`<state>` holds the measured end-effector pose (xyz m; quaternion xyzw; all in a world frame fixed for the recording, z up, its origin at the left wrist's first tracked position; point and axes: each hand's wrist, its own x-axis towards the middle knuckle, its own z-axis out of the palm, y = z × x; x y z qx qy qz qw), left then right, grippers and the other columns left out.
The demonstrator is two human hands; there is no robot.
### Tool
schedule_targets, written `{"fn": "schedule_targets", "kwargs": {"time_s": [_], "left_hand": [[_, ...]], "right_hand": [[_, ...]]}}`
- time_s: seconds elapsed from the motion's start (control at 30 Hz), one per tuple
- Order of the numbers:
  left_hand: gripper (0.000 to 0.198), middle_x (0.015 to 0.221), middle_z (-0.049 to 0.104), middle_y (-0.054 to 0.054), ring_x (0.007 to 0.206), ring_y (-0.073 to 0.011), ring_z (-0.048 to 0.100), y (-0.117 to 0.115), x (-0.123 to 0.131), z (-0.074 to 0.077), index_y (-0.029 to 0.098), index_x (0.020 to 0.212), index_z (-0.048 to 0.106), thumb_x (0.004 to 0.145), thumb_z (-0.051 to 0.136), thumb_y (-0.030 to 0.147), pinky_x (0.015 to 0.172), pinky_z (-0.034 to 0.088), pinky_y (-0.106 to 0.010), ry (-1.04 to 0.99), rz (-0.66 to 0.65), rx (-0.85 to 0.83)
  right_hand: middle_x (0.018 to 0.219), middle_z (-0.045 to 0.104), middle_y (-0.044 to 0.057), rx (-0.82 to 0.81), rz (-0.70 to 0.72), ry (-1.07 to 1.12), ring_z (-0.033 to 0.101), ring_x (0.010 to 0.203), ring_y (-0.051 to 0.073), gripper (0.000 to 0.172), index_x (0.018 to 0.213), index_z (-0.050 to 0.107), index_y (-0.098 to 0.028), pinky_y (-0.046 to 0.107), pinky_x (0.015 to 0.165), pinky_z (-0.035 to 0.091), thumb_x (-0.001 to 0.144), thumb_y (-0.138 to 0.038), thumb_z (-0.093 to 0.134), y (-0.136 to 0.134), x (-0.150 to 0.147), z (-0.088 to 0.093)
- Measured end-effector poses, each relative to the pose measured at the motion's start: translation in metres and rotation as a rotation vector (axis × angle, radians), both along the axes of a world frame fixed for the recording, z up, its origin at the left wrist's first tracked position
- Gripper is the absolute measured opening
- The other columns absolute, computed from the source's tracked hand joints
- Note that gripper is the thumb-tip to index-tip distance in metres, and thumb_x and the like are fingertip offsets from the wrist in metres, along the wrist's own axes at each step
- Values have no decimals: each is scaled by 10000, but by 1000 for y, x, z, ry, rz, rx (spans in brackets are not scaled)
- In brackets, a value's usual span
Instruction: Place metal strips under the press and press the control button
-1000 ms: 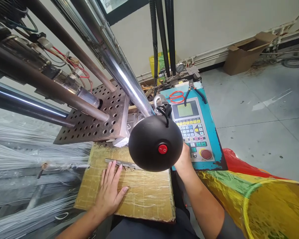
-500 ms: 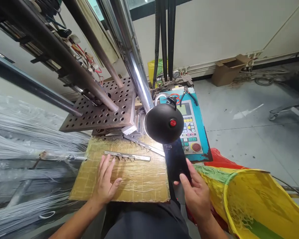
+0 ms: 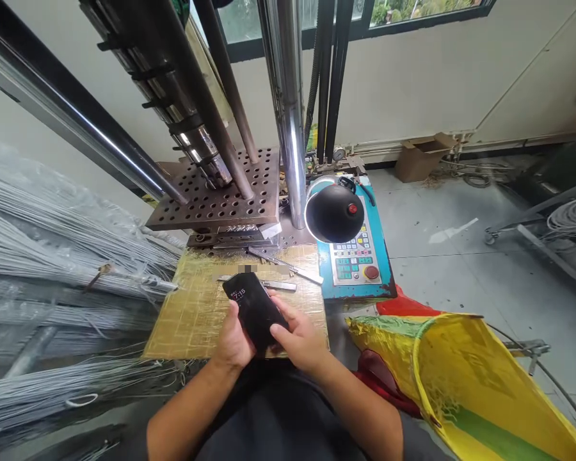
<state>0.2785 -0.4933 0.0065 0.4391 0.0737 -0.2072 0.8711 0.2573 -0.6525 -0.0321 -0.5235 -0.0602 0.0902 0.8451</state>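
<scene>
A black smartphone (image 3: 256, 310), its dark screen showing 7:15, is held in both hands over the near part of the board. My left hand (image 3: 235, 336) grips its left side, thumb along the edge. On the other side my right hand (image 3: 300, 333) closes round the lower right edge, thumb over the front. Just beyond the phone a flat metal bar (image 3: 281, 285) lies on the tape-covered board (image 3: 196, 320), partly hidden by the phone. Behind it a second metal bar (image 3: 292, 267) lies slantwise, reaching toward the press.
A press with a perforated steel plate (image 3: 216, 208) stands behind the board. A black lamp (image 3: 335, 214) hangs over the teal control panel (image 3: 384, 269). At right is a yellow bag (image 3: 499, 371) with a stiff rim; at left, bundles of thin rods (image 3: 77, 256). A cardboard box (image 3: 422, 157) stands by the wall.
The phone has come from the right side to over the board in my right hand. My left hand has left the metal bar and taken hold of the phone. The view has shifted.
</scene>
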Motion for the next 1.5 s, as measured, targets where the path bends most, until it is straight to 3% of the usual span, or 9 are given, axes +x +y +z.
{"fn": "schedule_targets", "kwargs": {"time_s": [0.1,0.17,0.27,0.4,0.6,0.7,0.8,0.97,1.5], "left_hand": [[699,1309,756,-163,1133,-321,757,18,17,2,126,1257,763,879,783,714,1016,654,-465,14,68,-68],[693,1282,764,-165,1126,-324,758,27,21,-1,133,1280,753,867,813,686,1029,646,-488,38,51,-114],[703,1185,786,-158,1095,-324,765,35,19,-6,149,1342,724,876,814,667,1042,630,-519,71,-20,-144],[705,1132,780,-149,1074,-322,758,38,17,-9,150,1338,721,882,799,681,1020,632,-522,65,-57,-149],[703,1201,774,-150,1084,-292,757,44,23,-15,121,1336,727,892,803,660,1012,644,-442,129,-37,-152],[741,1167,766,-144,1050,-285,754,45,23,-16,122,1376,700,887,802,670,980,648,-435,139,-65,-146],[750,1151,752,-135,1046,-290,745,42,22,-13,146,1414,671,886,806,662,973,639,-451,121,-89,-129],[723,1124,749,-127,1029,-291,739,37,21,-9,151,1366,690,876,815,667,956,636,-447,114,-80,-111],[665,1062,728,-97,966,-249,727,37,20,-15,167,1313,696,857,856,623,943,623,-405,93,-44,19]], "right_hand": [[1497,665,77,-240,34,-212,672,1322,271,672,1608,547,-251,490,1146,576,955,-351,669,6,9,-1],[1399,721,115,-384,30,-275,732,1161,256,669,1594,561,-210,445,1061,608,949,-342,680,8,10,-5],[1060,793,81,-422,-34,-284,706,808,183,540,1471,670,-191,344,793,615,958,-357,689,12,8,-12],[840,728,23,-390,-100,-297,631,685,135,370,1309,742,-177,283,661,542,984,-341,672,18,6,-18],[847,704,35,-546,-346,-462,610,717,154,282,1254,719,-179,312,701,527,992,-262,659,21,0,-14],[967,725,65,-503,-440,-482,627,802,160,274,1241,719,-190,306,731,543,973,-193,660,18,-3,-12],[1031,732,66,-433,-426,-477,631,830,148,301,1251,724,-200,296,757,556,959,-152,667,15,-4,-12],[928,693,45,-432,-392,-483,618,802,141,285,1238,744,-185,293,741,541,962,-164,678,15,-2,-12],[861,672,24,-449,-370,-486,610,750,138,230,1193,742,-183,297,697,515,974,-191,672,17,-2,-15]]}}
